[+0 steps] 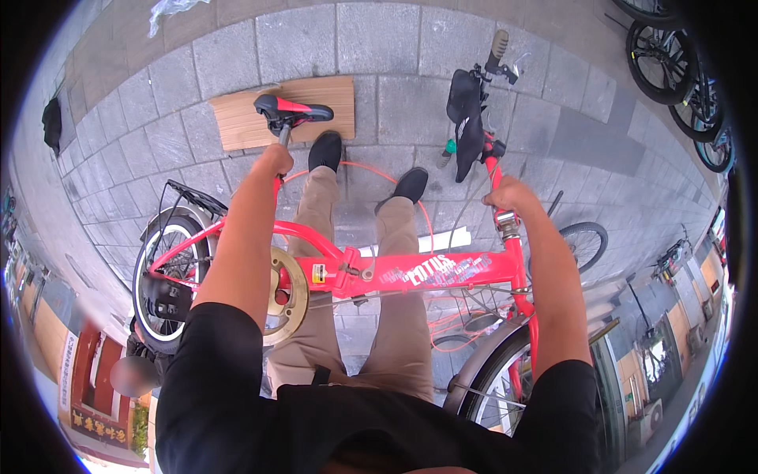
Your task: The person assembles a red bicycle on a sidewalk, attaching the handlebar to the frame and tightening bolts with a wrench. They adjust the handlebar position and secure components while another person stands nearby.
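Observation:
A red folding bicycle spans the view in front of my legs, with its saddle and handlebar pointing away from my body. My left hand is closed round the seat post just by the black-and-red saddle. Farther right, my right hand grips the red handlebar stem beside a silver folding clamp. A black cover or bag hangs by the handlebar grip. The rear wheel and brass-coloured chainring lie left, the front wheel lower right, partly hidden by my arm.
Flat cardboard lies on the grey paving near the saddle. An orange hose loops around my shoes, with a white strip beside it. Bicycles stand at the upper right. Another person is at the lower left.

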`<state>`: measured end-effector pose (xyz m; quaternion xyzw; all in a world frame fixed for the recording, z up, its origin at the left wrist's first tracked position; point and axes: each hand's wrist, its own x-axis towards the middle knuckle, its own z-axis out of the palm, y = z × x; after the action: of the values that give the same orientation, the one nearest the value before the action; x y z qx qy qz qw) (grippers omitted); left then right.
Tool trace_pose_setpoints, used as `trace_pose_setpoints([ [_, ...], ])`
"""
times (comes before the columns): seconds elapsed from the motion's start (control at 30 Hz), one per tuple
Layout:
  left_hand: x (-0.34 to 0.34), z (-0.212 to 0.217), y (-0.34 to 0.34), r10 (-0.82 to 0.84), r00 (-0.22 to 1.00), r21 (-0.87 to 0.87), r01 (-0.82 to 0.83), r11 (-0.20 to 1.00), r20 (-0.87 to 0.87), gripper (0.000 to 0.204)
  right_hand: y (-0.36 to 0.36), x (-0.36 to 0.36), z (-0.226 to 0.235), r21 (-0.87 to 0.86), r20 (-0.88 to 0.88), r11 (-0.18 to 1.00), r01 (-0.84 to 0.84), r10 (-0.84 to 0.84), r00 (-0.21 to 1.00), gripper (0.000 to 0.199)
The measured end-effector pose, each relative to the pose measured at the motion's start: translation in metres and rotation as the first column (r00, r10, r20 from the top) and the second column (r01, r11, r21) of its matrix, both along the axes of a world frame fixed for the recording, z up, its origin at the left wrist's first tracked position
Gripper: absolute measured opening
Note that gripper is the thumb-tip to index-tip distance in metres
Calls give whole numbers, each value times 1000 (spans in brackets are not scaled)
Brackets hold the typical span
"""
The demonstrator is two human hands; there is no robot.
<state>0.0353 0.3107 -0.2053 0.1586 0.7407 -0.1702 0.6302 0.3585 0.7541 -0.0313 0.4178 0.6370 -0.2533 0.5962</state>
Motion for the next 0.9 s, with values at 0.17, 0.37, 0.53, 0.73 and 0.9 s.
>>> trace_pose_setpoints([
  [0.17,-12,42,34,306,948,35,-304,952,-90,21,8,13,20,46,-116,976,211,-204,972,45],
  [0.37,-58,119,31,597,753,605,-346,718,-278,50,10,18,110,362,-508,896,257,-41,860,57],
  [0.53,-57,319,42,842,414,866,-205,456,-345,42,-38,25,242,575,-786,654,492,274,554,51],
  [0.73,-45,376,35,972,212,985,162,65,-99,11,-10,55,245,842,-514,435,319,827,228,31],
  [0.9,-56,391,53,982,162,969,211,-128,94,22,40,50,192,790,-580,478,384,785,218,35],
])
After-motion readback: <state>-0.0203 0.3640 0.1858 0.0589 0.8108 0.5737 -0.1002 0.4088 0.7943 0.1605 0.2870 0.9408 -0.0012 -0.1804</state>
